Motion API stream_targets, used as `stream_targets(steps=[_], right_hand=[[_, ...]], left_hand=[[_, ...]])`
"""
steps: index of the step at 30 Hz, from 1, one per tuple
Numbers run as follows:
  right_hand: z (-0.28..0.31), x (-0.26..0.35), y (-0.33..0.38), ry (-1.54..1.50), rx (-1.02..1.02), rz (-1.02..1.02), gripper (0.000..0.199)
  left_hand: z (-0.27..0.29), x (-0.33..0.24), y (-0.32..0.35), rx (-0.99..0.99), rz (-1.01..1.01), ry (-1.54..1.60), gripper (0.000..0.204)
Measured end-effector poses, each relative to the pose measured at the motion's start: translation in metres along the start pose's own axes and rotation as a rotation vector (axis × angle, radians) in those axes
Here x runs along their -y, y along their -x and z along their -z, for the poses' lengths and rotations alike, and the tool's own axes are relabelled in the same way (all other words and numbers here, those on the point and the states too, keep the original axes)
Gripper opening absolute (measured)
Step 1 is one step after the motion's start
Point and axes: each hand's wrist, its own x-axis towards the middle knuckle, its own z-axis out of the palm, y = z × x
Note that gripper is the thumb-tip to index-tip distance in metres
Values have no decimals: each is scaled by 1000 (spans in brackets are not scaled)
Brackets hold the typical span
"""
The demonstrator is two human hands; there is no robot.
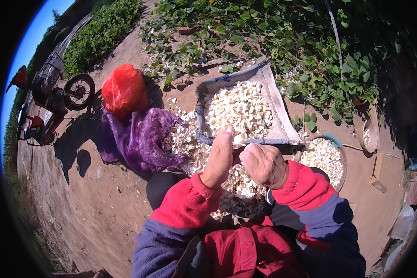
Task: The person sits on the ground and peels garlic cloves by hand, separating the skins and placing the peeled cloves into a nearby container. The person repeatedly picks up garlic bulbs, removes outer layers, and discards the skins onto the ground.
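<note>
My left hand (219, 158) is closed, thumb up, with a pale garlic clove (239, 137) at its thumb and fingers. Close beside it, my right hand (265, 166) is curled with the fingers bent in; whatever it pinches is hidden. Both hands are over the near edge of a shallow, cloth-edged tray (282, 109), which holds a heap of whitish garlic cloves (238, 109). Below the hands, between my knees, lies a pile of dry garlic skins (241, 183).
To the right stands a round basket (343, 169) of garlic cloves. A purple mesh sack (136, 139) and a red plastic bag (124, 90) are on the left. Farther off are a parked scooter (44, 109) and leafy vines (264, 28). A small scoop-like container (370, 132) sits far right.
</note>
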Motion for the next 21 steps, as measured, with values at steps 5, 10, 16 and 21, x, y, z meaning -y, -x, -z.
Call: stream_targets(steps=[5,10,16,21], right_hand=[[15,-14,1,-160,395,-196,19],[13,-9,-2,-369,-215,-350,40],[3,-11,-5,-169,-254,-91,27],[3,-10,3,-149,-174,-89,20]], left_hand=[[12,-9,0,46,168,194,25],[7,-5,-1,112,71,188,21],[12,-5,1,211,210,168,21],[11,-4,3,179,233,76,20]])
